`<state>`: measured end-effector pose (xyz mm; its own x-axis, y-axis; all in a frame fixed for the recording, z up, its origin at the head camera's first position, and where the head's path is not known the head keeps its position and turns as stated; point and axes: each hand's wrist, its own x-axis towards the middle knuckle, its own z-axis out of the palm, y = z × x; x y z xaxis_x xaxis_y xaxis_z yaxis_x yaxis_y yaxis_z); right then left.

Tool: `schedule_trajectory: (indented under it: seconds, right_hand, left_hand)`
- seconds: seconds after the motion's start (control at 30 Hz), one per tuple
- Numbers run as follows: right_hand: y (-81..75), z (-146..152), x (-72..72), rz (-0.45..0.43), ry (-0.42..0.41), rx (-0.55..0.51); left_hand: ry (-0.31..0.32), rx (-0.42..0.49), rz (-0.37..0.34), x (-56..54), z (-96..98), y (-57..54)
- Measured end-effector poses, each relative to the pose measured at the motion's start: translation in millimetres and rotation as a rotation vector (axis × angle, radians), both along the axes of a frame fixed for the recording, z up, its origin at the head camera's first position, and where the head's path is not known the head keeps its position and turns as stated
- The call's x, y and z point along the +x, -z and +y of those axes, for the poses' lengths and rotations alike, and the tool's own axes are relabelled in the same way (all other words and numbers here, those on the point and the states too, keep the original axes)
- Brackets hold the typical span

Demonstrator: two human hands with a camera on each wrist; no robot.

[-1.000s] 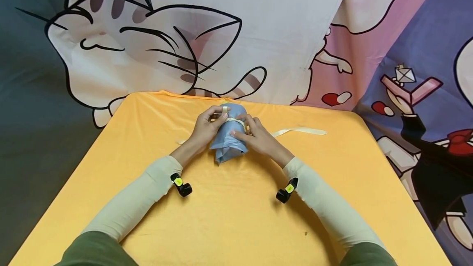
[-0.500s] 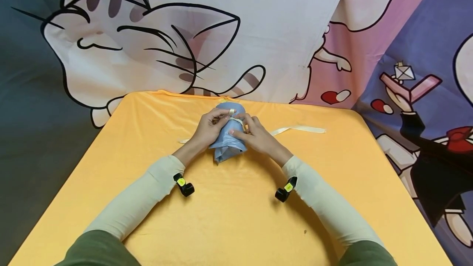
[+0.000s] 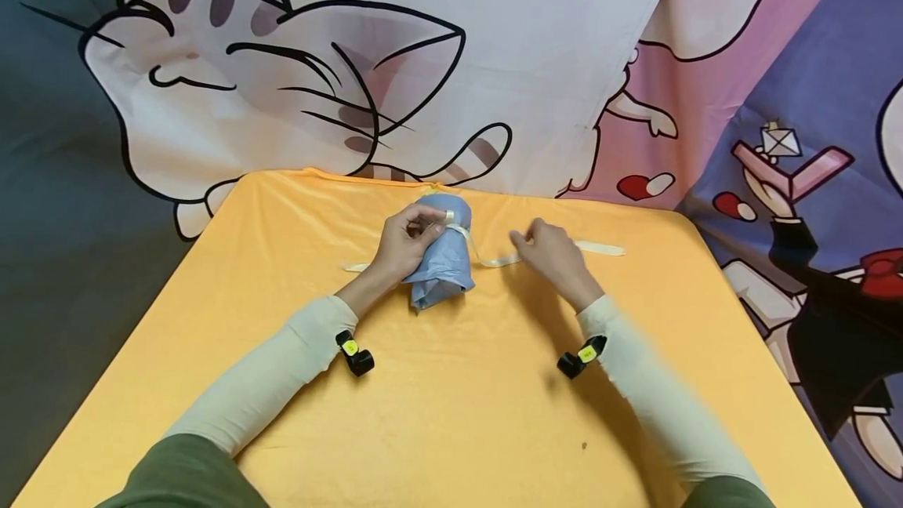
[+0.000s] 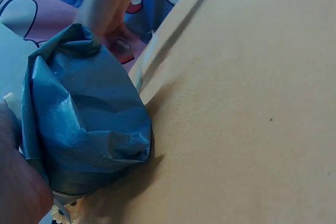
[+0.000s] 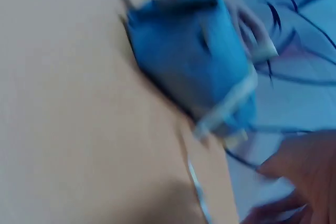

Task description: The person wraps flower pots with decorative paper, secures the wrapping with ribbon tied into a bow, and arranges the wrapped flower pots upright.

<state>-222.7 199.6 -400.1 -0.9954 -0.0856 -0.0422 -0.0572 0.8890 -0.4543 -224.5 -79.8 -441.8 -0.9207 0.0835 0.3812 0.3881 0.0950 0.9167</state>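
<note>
A blue paper-wrapped bundle (image 3: 447,261) lies on the orange cloth, its crumpled end towards me. Around its middle runs a cream ribbon (image 3: 457,230). Against the bundle's left side, my left hand (image 3: 404,241) pinches a short piece of the ribbon between thumb and fingers. My right hand (image 3: 553,257) is raised to the right, apart from the bundle, above the ribbon's long tail (image 3: 601,248). Its fingers are loosely bent, with nothing seen between them. The right wrist view is blurred. Small flower shapes (image 4: 62,214) show under the bundle in the left wrist view.
The orange cloth (image 3: 451,414) covers the table. Another ribbon end (image 3: 355,267) pokes out left of my left wrist. Behind the table hangs a cartoon backdrop (image 3: 550,61), close to the far edge.
My right hand has left the bundle and moved right, over the ribbon's tail. My left hand has shifted slightly right with the ribbon piece. The bundle has stayed about where it was.
</note>
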Motion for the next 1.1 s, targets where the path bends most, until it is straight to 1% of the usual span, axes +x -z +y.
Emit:
schedule_trajectory:
  seconds: [0.07,0.1,0.13,0.2,0.27,0.4,0.5,0.57,0.63,0.7,0.77,0.83,0.9,0.97,1.03,1.1]
  right_hand:
    - [-3.9,23,-4.6,-0.083,0.054,0.131]
    - [-4.8,34,-7.5,-0.119,0.076,0.174]
    - [-5.3,45,-11.3,-0.150,0.093,0.194]
    - [-3.6,64,-18.1,-0.175,0.132,0.187]
    - [1.5,79,-25.2,-0.196,0.172,0.151]
    - [13.6,97,-38.7,-0.246,0.224,0.077]
    - [18.9,102,-47.5,-0.271,0.218,0.057]
    - [18.7,102,-51.5,-0.267,0.198,0.046]
    - [16.8,98,-53.8,-0.235,0.180,0.017]
    - [13.9,93,-54.6,-0.163,0.164,-0.015]
    - [11.3,85,-55.6,-0.055,0.143,-0.071]
    - [7.9,75,-57.3,0.071,0.107,-0.145]
    - [2.3,61,-58.9,0.193,0.046,-0.211]
    - [-6.5,43,-59.5,0.281,-0.026,-0.280]
    - [-17.7,22,-58.5,0.340,-0.100,-0.310]
    - [-28.5,-1,-57.4,0.364,-0.169,-0.306]
  left_hand:
    - [0.000,0.030,0.002,-0.2,0.9,0.9]
    - [-0.002,0.043,0.001,-0.1,1.3,1.3]
    - [-0.004,0.056,0.000,-0.4,1.4,1.0]
    - [-0.010,0.078,-0.008,-0.9,1.4,1.7]
    - [-0.015,0.089,-0.021,-0.8,1.3,2.8]
    - [-0.018,0.095,-0.056,0.7,0.6,6.3]
    - [-0.023,0.090,-0.085,1.3,-0.2,8.6]
    - [-0.029,0.089,-0.100,1.3,-0.8,9.6]
    - [-0.032,0.094,-0.107,1.1,-1.5,9.9]
    - [-0.032,0.102,-0.109,0.9,-2.2,10.1]
    - [-0.027,0.104,-0.106,0.3,-2.6,10.8]
    - [-0.020,0.105,-0.106,-0.3,-2.8,11.6]
    - [-0.014,0.106,-0.102,-0.7,-2.7,12.1]
    - [-0.012,0.104,-0.101,-0.8,-2.6,12.4]
    - [-0.012,0.104,-0.097,-0.9,-2.5,12.6]
    - [-0.013,0.101,-0.092,-1.0,-2.9,12.4]
